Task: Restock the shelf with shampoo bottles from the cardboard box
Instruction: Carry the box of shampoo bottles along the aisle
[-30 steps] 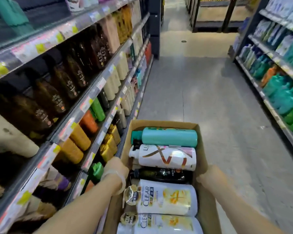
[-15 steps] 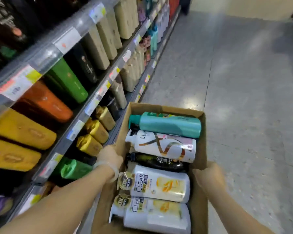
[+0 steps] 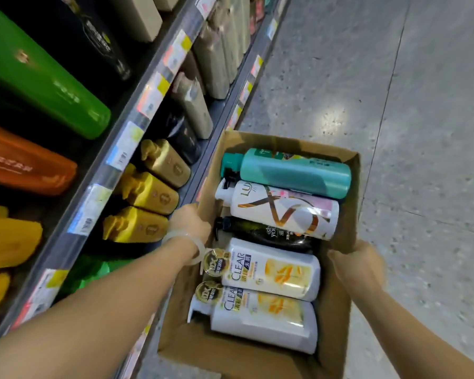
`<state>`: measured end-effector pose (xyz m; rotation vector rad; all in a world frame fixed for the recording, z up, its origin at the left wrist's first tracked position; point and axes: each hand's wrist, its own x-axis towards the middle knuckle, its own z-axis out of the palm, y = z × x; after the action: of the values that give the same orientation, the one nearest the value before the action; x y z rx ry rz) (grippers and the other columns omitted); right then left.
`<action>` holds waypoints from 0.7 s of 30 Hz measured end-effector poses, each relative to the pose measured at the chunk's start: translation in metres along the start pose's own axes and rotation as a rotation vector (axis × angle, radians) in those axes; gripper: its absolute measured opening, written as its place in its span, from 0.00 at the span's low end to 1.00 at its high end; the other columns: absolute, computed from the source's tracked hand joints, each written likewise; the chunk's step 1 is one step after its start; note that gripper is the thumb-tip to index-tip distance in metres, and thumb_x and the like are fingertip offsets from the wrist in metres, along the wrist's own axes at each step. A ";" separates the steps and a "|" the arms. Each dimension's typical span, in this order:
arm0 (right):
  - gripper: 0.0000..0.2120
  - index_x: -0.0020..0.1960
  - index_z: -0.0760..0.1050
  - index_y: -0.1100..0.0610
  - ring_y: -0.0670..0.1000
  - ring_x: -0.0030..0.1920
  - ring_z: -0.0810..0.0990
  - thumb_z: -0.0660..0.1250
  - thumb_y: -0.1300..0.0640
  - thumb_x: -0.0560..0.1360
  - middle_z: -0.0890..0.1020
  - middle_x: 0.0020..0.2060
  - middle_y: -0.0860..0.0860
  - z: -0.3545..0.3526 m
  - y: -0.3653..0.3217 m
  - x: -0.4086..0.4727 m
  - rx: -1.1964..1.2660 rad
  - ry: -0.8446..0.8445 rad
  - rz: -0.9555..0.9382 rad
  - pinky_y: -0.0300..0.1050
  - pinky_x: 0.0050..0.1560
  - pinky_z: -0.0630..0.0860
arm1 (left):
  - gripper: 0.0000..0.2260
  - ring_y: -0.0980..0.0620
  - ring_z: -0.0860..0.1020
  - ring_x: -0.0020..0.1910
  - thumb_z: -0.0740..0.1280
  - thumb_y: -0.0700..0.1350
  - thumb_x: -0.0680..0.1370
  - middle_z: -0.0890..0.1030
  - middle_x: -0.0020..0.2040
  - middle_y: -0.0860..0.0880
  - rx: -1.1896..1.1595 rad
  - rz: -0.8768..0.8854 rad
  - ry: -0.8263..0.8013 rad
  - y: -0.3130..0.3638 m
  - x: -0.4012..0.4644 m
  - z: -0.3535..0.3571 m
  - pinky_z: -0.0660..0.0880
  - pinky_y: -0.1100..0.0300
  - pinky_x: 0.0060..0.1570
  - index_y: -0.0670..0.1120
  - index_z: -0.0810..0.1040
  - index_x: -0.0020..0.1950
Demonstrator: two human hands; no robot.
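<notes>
An open cardboard box [image 3: 352,214] is held low beside the shelf [image 3: 145,110] on my left. My left hand [image 3: 190,222], with a pale bangle at the wrist, grips the box's left wall. My right hand [image 3: 359,265] grips its right wall. Several shampoo bottles lie on their sides in the box: a teal bottle [image 3: 293,172] at the far end, a white Lux bottle [image 3: 282,209], a dark bottle [image 3: 263,233] half hidden, and two white Clear bottles [image 3: 271,272], [image 3: 263,318] nearest me.
The shelf holds gold bottles [image 3: 148,192], a green bottle [image 3: 41,75], an orange bottle [image 3: 25,165], beige and black ones, with price tags along each edge. Grey speckled aisle floor [image 3: 408,119] lies to the right of the box.
The box has come down lower next to the shelf while my view tilted down. Both hands have kept their grip on its walls. The opposite shelves have left the view.
</notes>
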<state>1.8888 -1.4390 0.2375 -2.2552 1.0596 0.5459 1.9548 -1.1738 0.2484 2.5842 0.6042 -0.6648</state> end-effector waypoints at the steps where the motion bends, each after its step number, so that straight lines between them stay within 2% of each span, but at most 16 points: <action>1: 0.08 0.46 0.77 0.63 0.60 0.39 0.78 0.68 0.59 0.70 0.80 0.38 0.59 -0.003 -0.008 0.009 0.008 -0.003 0.006 0.46 0.36 0.72 | 0.04 0.41 0.78 0.41 0.66 0.36 0.71 0.78 0.39 0.43 -0.012 -0.003 0.003 0.010 0.009 -0.005 0.71 0.57 0.35 0.44 0.73 0.39; 5: 0.06 0.43 0.77 0.62 0.61 0.39 0.80 0.67 0.60 0.70 0.81 0.37 0.60 -0.024 -0.048 0.062 0.054 -0.003 0.006 0.50 0.39 0.78 | 0.03 0.43 0.75 0.38 0.66 0.36 0.72 0.78 0.40 0.42 -0.003 0.000 0.004 0.063 0.053 -0.021 0.69 0.58 0.33 0.43 0.75 0.42; 7: 0.04 0.39 0.76 0.63 0.61 0.36 0.79 0.67 0.61 0.70 0.80 0.33 0.59 -0.035 -0.072 0.097 0.087 -0.002 -0.034 0.49 0.36 0.75 | 0.03 0.41 0.79 0.42 0.66 0.36 0.72 0.81 0.44 0.40 -0.014 0.002 0.007 0.094 0.083 -0.023 0.71 0.57 0.36 0.42 0.77 0.45; 11: 0.10 0.31 0.68 0.59 0.61 0.35 0.77 0.66 0.61 0.69 0.75 0.29 0.56 -0.043 -0.109 0.179 0.139 -0.001 -0.040 0.47 0.34 0.71 | 0.05 0.39 0.80 0.46 0.67 0.37 0.72 0.82 0.46 0.38 -0.041 0.005 0.040 0.149 0.151 -0.010 0.69 0.58 0.38 0.41 0.79 0.46; 14: 0.05 0.35 0.73 0.63 0.63 0.38 0.79 0.65 0.62 0.69 0.77 0.31 0.58 -0.037 -0.131 0.244 0.113 0.001 -0.064 0.50 0.35 0.74 | 0.07 0.38 0.80 0.47 0.67 0.38 0.71 0.82 0.47 0.38 -0.063 0.019 0.059 0.182 0.210 0.016 0.68 0.58 0.38 0.40 0.79 0.48; 17: 0.07 0.39 0.75 0.67 0.63 0.37 0.80 0.67 0.62 0.69 0.79 0.32 0.61 -0.018 -0.146 0.307 0.060 0.018 -0.069 0.54 0.38 0.78 | 0.06 0.37 0.79 0.48 0.66 0.37 0.72 0.82 0.48 0.37 -0.062 0.048 0.059 0.206 0.271 0.046 0.68 0.57 0.37 0.38 0.79 0.47; 19: 0.08 0.34 0.71 0.64 0.60 0.32 0.76 0.67 0.62 0.69 0.74 0.28 0.57 0.000 -0.156 0.350 0.030 0.031 -0.054 0.51 0.35 0.77 | 0.05 0.37 0.79 0.48 0.66 0.37 0.73 0.82 0.48 0.36 -0.035 0.064 0.063 0.221 0.314 0.065 0.68 0.57 0.37 0.38 0.78 0.46; 21: 0.09 0.33 0.69 0.61 0.58 0.31 0.73 0.68 0.62 0.69 0.74 0.28 0.57 0.020 -0.165 0.390 0.031 0.040 -0.043 0.45 0.30 0.70 | 0.06 0.38 0.79 0.50 0.66 0.36 0.73 0.81 0.50 0.37 -0.014 0.061 0.063 0.233 0.354 0.081 0.70 0.56 0.38 0.37 0.78 0.49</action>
<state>2.2514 -1.5565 0.0518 -2.2647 1.0300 0.4655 2.3226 -1.2964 0.0595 2.6078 0.5447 -0.5591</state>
